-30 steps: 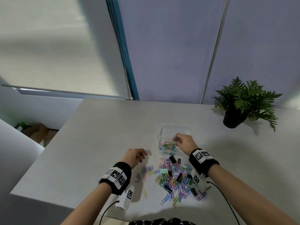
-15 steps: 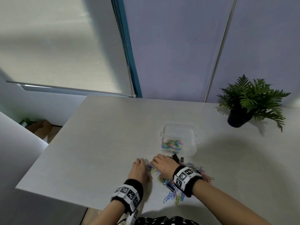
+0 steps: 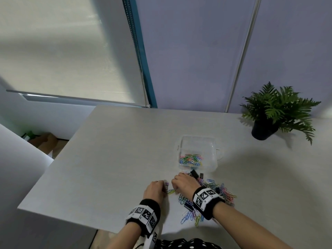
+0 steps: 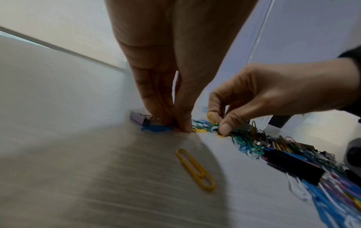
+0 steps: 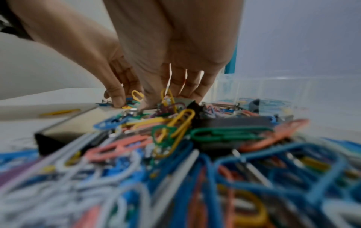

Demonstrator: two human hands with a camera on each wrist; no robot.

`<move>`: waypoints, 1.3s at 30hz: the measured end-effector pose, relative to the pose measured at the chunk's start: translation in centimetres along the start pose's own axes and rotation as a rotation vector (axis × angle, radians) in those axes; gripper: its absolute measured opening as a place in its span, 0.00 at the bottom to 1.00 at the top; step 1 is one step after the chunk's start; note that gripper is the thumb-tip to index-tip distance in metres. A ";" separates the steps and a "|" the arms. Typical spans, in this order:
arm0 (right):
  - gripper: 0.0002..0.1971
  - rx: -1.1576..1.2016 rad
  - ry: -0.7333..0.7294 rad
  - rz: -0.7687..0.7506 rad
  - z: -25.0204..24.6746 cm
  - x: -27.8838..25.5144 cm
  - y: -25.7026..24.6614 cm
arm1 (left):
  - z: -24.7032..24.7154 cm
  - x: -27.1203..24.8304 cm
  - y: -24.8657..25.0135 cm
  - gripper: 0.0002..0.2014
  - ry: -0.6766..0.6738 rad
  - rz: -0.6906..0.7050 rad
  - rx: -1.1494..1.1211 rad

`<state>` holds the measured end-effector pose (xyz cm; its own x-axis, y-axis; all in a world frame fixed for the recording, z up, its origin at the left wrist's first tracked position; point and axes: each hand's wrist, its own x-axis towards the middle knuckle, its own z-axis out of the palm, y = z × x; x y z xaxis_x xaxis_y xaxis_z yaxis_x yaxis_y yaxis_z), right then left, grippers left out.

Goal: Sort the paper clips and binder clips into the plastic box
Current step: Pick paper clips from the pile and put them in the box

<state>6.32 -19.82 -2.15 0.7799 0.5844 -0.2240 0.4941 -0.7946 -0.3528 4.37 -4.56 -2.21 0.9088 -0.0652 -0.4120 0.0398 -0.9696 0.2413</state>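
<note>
Leaving the clear rectangular plastic box (image 3: 214, 146), the right hand (image 3: 184, 184) now pinches a yellow wire paper clip (image 4: 212, 118) from the coloured paper clips (image 3: 212, 193) and black binder clips (image 3: 195, 173) by the desk (image 3: 116, 159)'s near edge; the left hand (image 3: 155, 190) fingertips meet on a blue clip (image 4: 156, 128), hold unclear; few paper clips boxed, most remain.

Multicoloured paper clips (image 3: 227, 194); black binder clips (image 3: 194, 173); clear plastic box (image 3: 197, 146).

Office setting: pale desk (image 3: 116, 150), lilac partition panels (image 3: 194, 51), roller blind (image 3: 53, 51), potted plant (image 3: 274, 112) — loose paper clips (image 3: 224, 193).
</note>
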 end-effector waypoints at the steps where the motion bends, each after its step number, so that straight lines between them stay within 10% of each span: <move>1: 0.05 0.027 0.003 0.014 0.0 -0.1 0.1 | 0.0 0.0 -0.1 0.11 -0.007 0.003 0.002; 19: 0.05 1.158 0.556 0.305 -4.5 -3.3 3.3 | -0.8 -1.4 0.1 0.14 0.031 0.154 0.110; 32: 0.05 0.650 0.554 0.446 -6.9 -1.0 7.2 | -0.3 -0.8 1.5 0.08 0.030 0.192 0.026; 39: 0.08 0.115 0.151 -0.067 -4.1 -2.5 1.4 | 0.3 -1.2 1.7 0.10 0.089 0.223 0.062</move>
<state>6.61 -23.13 1.61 0.7998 0.5972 -0.0604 0.5067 -0.7257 -0.4654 3.26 -6.15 -1.55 0.9256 -0.2605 -0.2747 -0.1885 -0.9464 0.2622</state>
